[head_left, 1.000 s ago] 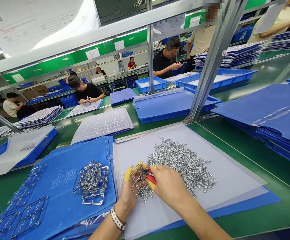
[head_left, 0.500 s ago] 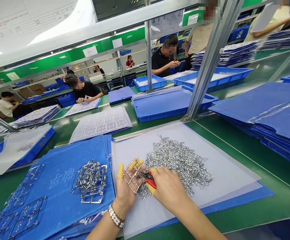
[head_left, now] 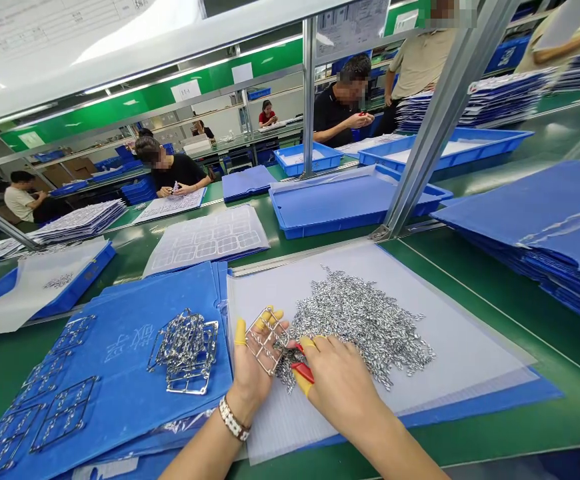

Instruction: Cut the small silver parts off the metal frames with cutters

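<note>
My left hand (head_left: 249, 377), with yellow finger cots, is palm up and holds a small silver metal sprue frame (head_left: 266, 343) between thumb and fingers. Red-handled cutting pliers (head_left: 303, 372) are gripped in my right hand (head_left: 339, 375), which also wears yellow finger cots. Their jaws point at the right side of the frame; whether they touch it I cannot tell. Behind and beside both hands spreads a heap of small silver pieces (head_left: 360, 327) on a translucent white sheet (head_left: 460, 387). Left of my hands, a tangled pile of metal frames (head_left: 190, 350) lies on a blue folder (head_left: 135, 393).
Several more frames (head_left: 65, 410) lie along the folder's left side. A blue tray (head_left: 330, 207) stands beyond the sheet, near a slanted metal post (head_left: 430, 133). Stacked blue sheets (head_left: 535, 213) are at right. Across the bench, a person in black (head_left: 180, 170) handles small parts.
The camera view has shifted slightly, so the surroundings sit a little farther right. Both hands keep nearly the same pose, the pliers still at the frame's right side.
</note>
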The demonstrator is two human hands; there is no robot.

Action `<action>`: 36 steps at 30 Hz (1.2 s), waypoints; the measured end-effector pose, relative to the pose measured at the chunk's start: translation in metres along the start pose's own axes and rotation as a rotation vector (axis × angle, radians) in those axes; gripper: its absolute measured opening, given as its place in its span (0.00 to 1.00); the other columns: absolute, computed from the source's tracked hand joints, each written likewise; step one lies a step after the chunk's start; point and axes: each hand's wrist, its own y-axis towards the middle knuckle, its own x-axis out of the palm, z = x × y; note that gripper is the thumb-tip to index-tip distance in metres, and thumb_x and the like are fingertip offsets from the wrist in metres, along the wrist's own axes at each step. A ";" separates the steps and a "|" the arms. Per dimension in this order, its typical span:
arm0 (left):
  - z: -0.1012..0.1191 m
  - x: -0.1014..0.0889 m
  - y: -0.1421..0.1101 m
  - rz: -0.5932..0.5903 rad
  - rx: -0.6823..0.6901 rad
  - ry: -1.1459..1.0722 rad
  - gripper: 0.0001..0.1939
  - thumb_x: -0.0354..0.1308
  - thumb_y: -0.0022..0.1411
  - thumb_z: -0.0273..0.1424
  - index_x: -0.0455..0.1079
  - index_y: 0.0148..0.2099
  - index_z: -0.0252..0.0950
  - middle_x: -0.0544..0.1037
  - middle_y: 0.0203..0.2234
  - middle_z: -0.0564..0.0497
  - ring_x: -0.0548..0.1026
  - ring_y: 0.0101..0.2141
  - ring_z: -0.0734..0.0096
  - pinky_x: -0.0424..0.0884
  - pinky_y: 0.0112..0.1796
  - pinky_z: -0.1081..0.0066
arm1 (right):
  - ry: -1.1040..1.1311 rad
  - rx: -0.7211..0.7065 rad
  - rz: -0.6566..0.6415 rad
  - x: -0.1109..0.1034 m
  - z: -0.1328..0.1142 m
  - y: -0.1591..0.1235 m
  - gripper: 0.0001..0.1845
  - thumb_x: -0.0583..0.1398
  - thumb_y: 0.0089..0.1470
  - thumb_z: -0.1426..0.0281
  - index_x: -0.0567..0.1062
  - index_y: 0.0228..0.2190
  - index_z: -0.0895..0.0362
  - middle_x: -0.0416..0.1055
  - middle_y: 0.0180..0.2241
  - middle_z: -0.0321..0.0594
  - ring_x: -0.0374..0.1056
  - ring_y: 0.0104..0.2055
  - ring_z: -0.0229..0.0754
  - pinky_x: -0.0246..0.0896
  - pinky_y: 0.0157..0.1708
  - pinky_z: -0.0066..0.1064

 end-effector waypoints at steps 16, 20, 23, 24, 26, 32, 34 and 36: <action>-0.009 -0.005 0.002 0.038 0.113 0.109 0.27 0.49 0.61 0.50 0.72 0.50 0.34 0.73 0.51 0.42 0.73 0.45 0.63 0.70 0.34 0.72 | 0.062 -0.075 -0.059 0.002 -0.013 0.003 0.17 0.56 0.52 0.68 0.72 0.45 0.57 0.73 0.38 0.47 0.67 0.43 0.56 0.56 0.40 0.45; -0.010 -0.006 0.003 0.057 0.110 0.133 0.27 0.49 0.60 0.50 0.72 0.50 0.35 0.73 0.50 0.43 0.74 0.41 0.65 0.70 0.35 0.71 | 0.048 -0.069 -0.066 0.001 -0.017 0.006 0.16 0.56 0.51 0.71 0.72 0.44 0.57 0.74 0.37 0.46 0.69 0.41 0.54 0.58 0.37 0.42; -0.009 -0.006 0.003 0.055 0.123 0.138 0.28 0.48 0.60 0.51 0.72 0.50 0.36 0.72 0.51 0.43 0.73 0.44 0.63 0.71 0.37 0.69 | 0.044 -0.060 -0.079 -0.001 -0.015 0.006 0.13 0.57 0.51 0.73 0.74 0.41 0.57 0.74 0.35 0.46 0.70 0.38 0.52 0.59 0.35 0.39; -0.008 -0.006 0.003 0.056 0.132 0.142 0.28 0.48 0.60 0.52 0.71 0.51 0.36 0.72 0.52 0.43 0.72 0.46 0.61 0.71 0.38 0.68 | 0.045 -0.055 -0.079 -0.002 -0.012 0.006 0.12 0.57 0.51 0.73 0.74 0.39 0.57 0.74 0.34 0.46 0.70 0.38 0.52 0.59 0.35 0.38; -0.007 -0.008 0.003 0.059 0.143 0.159 0.29 0.48 0.60 0.52 0.71 0.52 0.36 0.70 0.53 0.42 0.70 0.49 0.57 0.71 0.41 0.65 | 0.079 -0.046 -0.061 -0.005 -0.005 0.004 0.10 0.58 0.50 0.72 0.75 0.36 0.57 0.74 0.34 0.46 0.70 0.39 0.52 0.60 0.37 0.38; -0.011 -0.005 -0.012 -0.129 0.366 0.497 0.25 0.60 0.56 0.40 0.69 0.55 0.38 0.68 0.56 0.44 0.59 0.58 0.53 0.55 0.57 0.60 | 0.835 0.113 0.020 0.000 0.013 0.013 0.14 0.56 0.53 0.59 0.71 0.38 0.54 0.73 0.31 0.36 0.69 0.33 0.42 0.62 0.33 0.33; -0.011 0.001 -0.022 -0.251 0.423 0.628 0.26 0.64 0.51 0.31 0.70 0.55 0.37 0.67 0.56 0.42 0.54 0.61 0.50 0.47 0.60 0.59 | 1.076 0.146 0.032 0.008 0.012 0.018 0.15 0.55 0.53 0.57 0.69 0.35 0.54 0.72 0.29 0.35 0.68 0.30 0.40 0.62 0.31 0.31; -0.008 0.008 -0.031 -0.314 0.446 0.658 0.30 0.66 0.47 0.25 0.70 0.55 0.36 0.66 0.56 0.40 0.51 0.62 0.47 0.44 0.61 0.58 | 1.223 0.141 0.072 0.014 0.010 0.021 0.13 0.57 0.51 0.58 0.68 0.33 0.55 0.72 0.30 0.35 0.67 0.31 0.40 0.62 0.31 0.30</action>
